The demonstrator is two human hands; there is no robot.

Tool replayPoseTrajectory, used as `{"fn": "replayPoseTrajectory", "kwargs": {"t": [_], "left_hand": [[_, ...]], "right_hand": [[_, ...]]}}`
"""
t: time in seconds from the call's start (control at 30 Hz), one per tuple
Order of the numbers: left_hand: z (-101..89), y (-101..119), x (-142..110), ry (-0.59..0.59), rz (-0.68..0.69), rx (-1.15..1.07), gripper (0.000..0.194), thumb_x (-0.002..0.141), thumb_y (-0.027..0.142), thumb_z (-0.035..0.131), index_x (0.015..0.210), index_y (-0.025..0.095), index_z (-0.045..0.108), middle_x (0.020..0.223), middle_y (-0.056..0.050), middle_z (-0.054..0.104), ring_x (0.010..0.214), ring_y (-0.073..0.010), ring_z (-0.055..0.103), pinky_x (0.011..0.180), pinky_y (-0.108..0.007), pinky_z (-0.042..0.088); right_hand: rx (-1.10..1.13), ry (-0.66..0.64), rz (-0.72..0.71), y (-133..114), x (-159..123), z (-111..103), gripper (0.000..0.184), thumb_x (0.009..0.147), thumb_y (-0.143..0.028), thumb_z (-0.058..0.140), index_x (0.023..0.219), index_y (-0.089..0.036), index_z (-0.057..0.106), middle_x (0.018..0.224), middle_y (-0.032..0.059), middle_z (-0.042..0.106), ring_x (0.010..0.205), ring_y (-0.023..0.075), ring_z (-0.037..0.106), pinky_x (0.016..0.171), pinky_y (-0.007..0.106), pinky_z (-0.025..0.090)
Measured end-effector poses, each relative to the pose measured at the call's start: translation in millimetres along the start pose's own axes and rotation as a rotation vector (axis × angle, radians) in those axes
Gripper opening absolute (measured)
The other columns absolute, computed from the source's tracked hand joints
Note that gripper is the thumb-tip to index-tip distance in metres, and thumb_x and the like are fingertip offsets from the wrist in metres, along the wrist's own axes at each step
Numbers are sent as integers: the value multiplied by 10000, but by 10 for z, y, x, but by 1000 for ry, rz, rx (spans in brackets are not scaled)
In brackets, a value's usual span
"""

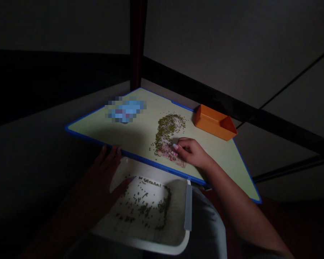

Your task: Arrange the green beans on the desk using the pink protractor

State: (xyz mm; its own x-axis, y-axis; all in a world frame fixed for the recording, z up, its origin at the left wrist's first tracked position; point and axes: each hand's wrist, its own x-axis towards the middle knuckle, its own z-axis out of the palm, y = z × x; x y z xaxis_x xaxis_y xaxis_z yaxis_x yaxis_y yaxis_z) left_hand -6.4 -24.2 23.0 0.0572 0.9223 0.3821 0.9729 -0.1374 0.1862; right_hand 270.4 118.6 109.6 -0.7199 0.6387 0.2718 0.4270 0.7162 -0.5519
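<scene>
A heap of small green beans (pixel 165 128) lies spread across a pale yellow, blue-edged tabletop (pixel 210 151), partly over a pinkish patch (pixel 178 161). My right hand (pixel 190 151) rests at the near right side of the heap, fingers curled and pinched together; what is between the fingertips, if anything, is hidden. In shadow, my left hand (pixel 108 172) reaches along the left side of a white plastic tub (pixel 175 246). Its fingers are stretched toward the table's near edge, and its thumb extends over the tub. Scattered beans (pixel 144 209) lie on the tub's bottom.
An orange open tray (pixel 214 122) stands at the table's right back edge. A blurred-out blue item (pixel 126 110) lies at the left back. Pale walls or panels with dark bands rise close behind the table. The tub sits below the near edge; surroundings are dim.
</scene>
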Motion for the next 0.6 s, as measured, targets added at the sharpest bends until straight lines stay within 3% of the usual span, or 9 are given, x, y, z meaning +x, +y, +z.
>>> {"fn": "replayPoseTrajectory", "kwargs": {"t": [0.6], "left_hand": [[55,-63,-11,78,77,80,785,850,611,332,1479,164,185,1556,-99,307,1472,-279,150,1100,-502,389]], "right_hand": [[-72,14,1,-37,77,59,369,908,-267,460,555,-191,388,602,-24,384,590,102,373,582,257,277]]}}
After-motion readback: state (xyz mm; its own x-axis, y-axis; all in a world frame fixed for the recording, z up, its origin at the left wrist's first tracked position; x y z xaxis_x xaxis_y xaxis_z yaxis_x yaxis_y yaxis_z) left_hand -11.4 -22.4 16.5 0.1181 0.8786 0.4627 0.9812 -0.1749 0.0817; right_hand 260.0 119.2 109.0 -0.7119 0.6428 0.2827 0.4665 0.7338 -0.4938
